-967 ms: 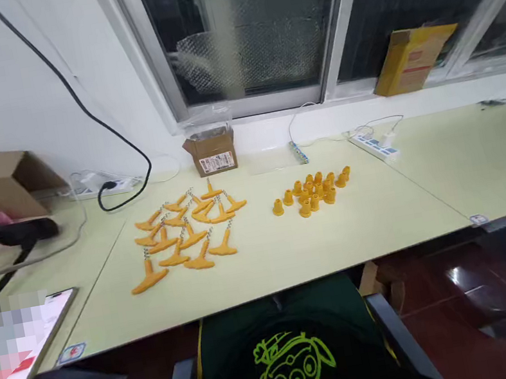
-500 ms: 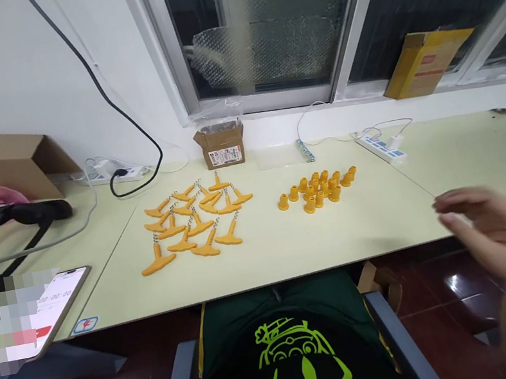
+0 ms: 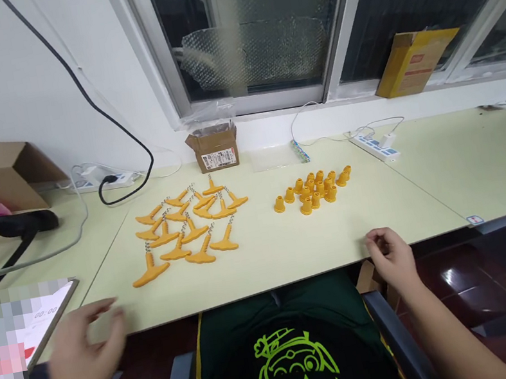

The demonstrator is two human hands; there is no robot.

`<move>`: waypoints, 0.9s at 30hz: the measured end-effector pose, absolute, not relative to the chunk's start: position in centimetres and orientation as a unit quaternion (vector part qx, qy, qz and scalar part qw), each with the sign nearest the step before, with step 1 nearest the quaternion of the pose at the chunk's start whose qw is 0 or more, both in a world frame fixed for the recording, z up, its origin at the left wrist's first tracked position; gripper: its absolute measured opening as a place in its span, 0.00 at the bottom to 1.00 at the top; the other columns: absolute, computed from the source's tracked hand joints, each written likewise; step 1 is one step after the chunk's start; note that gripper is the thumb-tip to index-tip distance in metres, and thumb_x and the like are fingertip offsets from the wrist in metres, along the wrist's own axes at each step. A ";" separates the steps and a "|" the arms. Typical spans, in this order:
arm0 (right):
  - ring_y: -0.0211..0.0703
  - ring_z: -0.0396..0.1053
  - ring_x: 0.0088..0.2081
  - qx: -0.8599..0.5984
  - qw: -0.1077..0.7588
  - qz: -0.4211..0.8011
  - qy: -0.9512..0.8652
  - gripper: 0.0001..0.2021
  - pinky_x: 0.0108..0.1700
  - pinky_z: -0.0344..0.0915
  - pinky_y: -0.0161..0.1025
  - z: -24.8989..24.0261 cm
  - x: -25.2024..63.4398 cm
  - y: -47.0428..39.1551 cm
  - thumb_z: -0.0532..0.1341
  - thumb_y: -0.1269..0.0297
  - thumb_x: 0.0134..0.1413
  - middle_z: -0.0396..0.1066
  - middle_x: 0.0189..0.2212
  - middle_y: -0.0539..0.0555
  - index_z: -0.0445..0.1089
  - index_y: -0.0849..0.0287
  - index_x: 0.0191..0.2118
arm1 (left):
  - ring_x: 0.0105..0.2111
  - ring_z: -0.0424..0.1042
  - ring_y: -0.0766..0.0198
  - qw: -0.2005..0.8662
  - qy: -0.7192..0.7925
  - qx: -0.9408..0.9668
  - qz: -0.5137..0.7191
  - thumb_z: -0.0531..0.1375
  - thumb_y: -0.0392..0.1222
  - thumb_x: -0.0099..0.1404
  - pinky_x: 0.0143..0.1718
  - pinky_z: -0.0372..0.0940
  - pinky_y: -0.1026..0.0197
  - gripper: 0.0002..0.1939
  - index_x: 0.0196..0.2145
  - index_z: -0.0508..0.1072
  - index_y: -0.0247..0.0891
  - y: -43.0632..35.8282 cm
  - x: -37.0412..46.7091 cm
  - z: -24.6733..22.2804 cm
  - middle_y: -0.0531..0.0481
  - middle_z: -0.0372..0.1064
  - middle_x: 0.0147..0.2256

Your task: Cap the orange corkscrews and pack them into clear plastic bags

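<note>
Honestly, my left hand [image 3: 86, 356]'s wide, right hand [image 3: 393, 259]'s pinched narrow; corkscrews [image 3: 195, 233] look light, stiff, grabbable by their near handles [image 3: 151, 275].

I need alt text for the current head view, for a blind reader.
A person's left hand, open and blurred, and loosely curled right hand are at a pale table's edge. Beyond are yellow T-shaped handles with metal spirals on the left and yellow caps on the right.
</note>
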State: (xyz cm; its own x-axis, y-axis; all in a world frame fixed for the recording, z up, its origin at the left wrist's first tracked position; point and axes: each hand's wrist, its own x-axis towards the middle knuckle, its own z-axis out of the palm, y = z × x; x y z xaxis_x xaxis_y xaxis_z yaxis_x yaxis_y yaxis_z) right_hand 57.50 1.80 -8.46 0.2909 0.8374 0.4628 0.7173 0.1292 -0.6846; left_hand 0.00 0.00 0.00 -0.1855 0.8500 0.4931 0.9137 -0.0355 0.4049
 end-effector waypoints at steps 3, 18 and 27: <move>0.50 0.72 0.40 -0.590 0.433 0.066 -0.679 0.10 0.45 0.72 0.49 -6.2 54.7 4.8 0.60 0.61 0.63 0.74 0.41 0.57 0.73 0.55 0.47 | 0.46 0.76 0.48 0.014 -0.609 -0.715 -0.344 0.61 0.48 0.64 0.52 0.72 0.40 0.09 0.42 0.72 0.50 3.7 3.6 -1.4 0.53 0.77 0.43; 0.48 0.73 0.34 -0.617 0.315 0.082 -0.716 0.14 0.44 0.70 0.48 -4.3 48.8 15.2 0.59 0.62 0.61 0.74 0.49 0.61 0.71 0.57 0.50 | 0.44 0.75 0.47 -0.142 -0.544 -0.827 0.005 0.59 0.43 0.64 0.41 0.67 0.51 0.12 0.43 0.79 0.44 11.7 15.1 1.5 0.41 0.73 0.45; 0.52 0.72 0.39 -0.598 0.261 0.091 -0.752 0.13 0.43 0.67 0.47 -3.8 49.1 14.0 0.61 0.61 0.62 0.75 0.45 0.60 0.69 0.55 0.51 | 0.32 0.72 0.55 -0.298 -0.485 -0.760 -0.314 0.60 0.52 0.69 0.31 0.65 0.58 0.11 0.38 0.72 0.43 12.2 15.3 5.2 0.46 0.72 0.34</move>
